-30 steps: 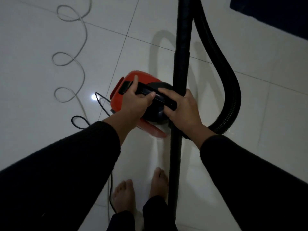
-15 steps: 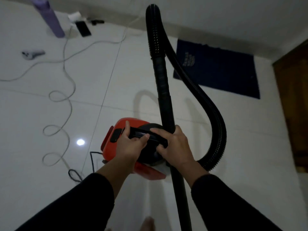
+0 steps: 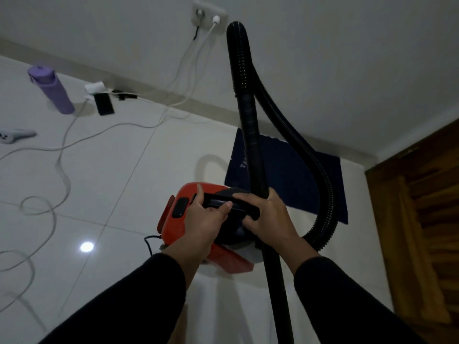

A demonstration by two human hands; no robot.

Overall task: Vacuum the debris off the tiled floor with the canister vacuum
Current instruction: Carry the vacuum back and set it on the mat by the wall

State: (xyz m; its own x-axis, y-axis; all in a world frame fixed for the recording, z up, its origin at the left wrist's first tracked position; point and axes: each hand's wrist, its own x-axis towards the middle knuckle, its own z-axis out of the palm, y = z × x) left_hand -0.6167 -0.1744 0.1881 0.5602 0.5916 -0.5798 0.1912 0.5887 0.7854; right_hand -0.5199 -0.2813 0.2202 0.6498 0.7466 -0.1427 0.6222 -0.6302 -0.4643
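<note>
The red and black canister vacuum (image 3: 182,220) is held up above the white tiled floor (image 3: 119,184). My left hand (image 3: 202,222) grips its black carry handle (image 3: 218,202) from the left. My right hand (image 3: 267,216) holds the handle's right end, with the black wand tube (image 3: 252,135) running up past my fingers. The ribbed black hose (image 3: 323,194) loops from the wand's top down to the canister's right side. No debris shows on the tiles in this dim light.
A dark blue mat (image 3: 298,184) lies by the wall behind the vacuum. A wooden door (image 3: 419,219) stands at right. White cables (image 3: 57,165) coil across the floor at left from a wall socket (image 3: 208,17). A purple bottle (image 3: 53,94), a phone (image 3: 104,104) and a grey gadget (image 3: 15,136) lie far left.
The view has tilted upward from my feet to the wall and socket. Both hands have kept their hold on the vacuum's handle throughout.
</note>
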